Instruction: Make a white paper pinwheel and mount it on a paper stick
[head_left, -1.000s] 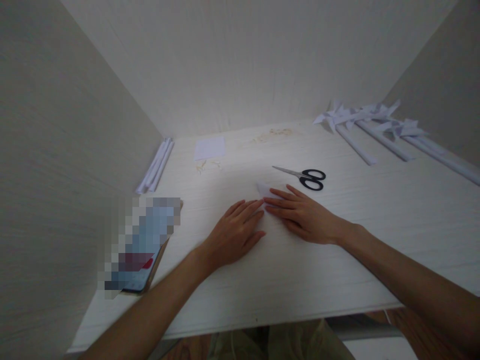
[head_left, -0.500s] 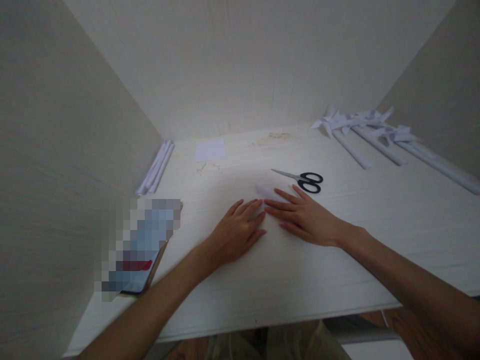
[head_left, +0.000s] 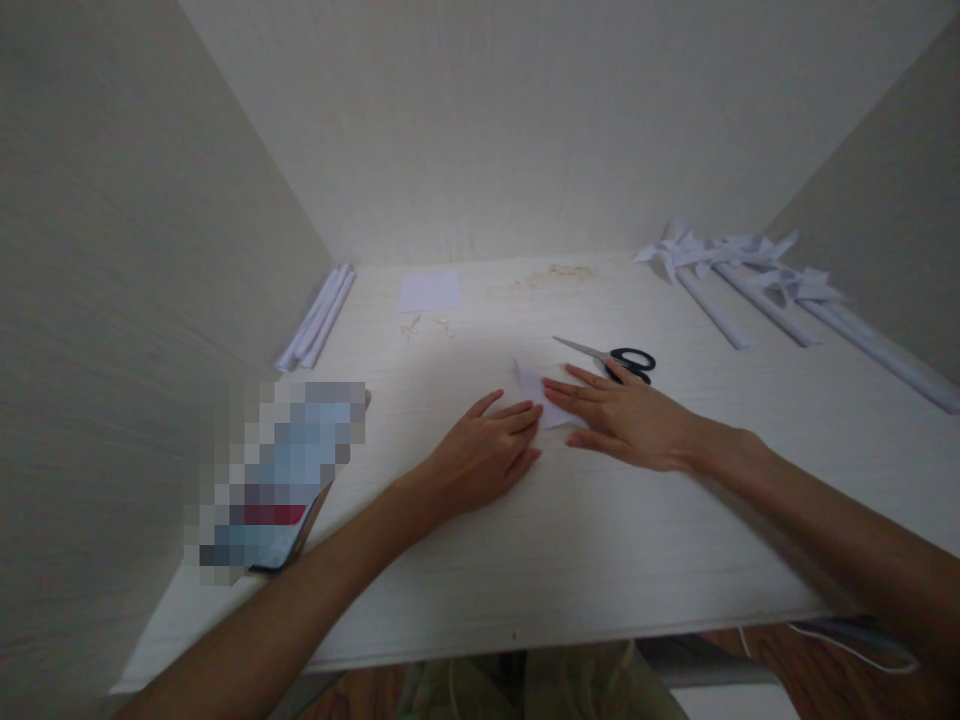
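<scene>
A small piece of folded white paper [head_left: 531, 382] lies on the white table, partly hidden by my fingers. My right hand [head_left: 626, 415] rests flat over the right part of the paper, its fingers spread. At the lower left edge of the paper, the fingertips of my left hand [head_left: 491, 445] touch down, with the fingers stretched out. Just beyond my right hand lie scissors with black handles [head_left: 636, 357], their blades pointing left; my right fingers partly cover the lower handle loop.
Rolled paper tubes [head_left: 316, 318] lie at the left wall, with a phone [head_left: 300, 480], partly blurred out, nearer me. A square paper sheet [head_left: 430, 292] lies at the back. Paper pinwheels on paper sticks [head_left: 712, 308] lie at the back right.
My right hand has shifted slightly away and to the right, so more of the folded paper shows. Its fingers now overlap a scissor handle. The view has tilted a little.
</scene>
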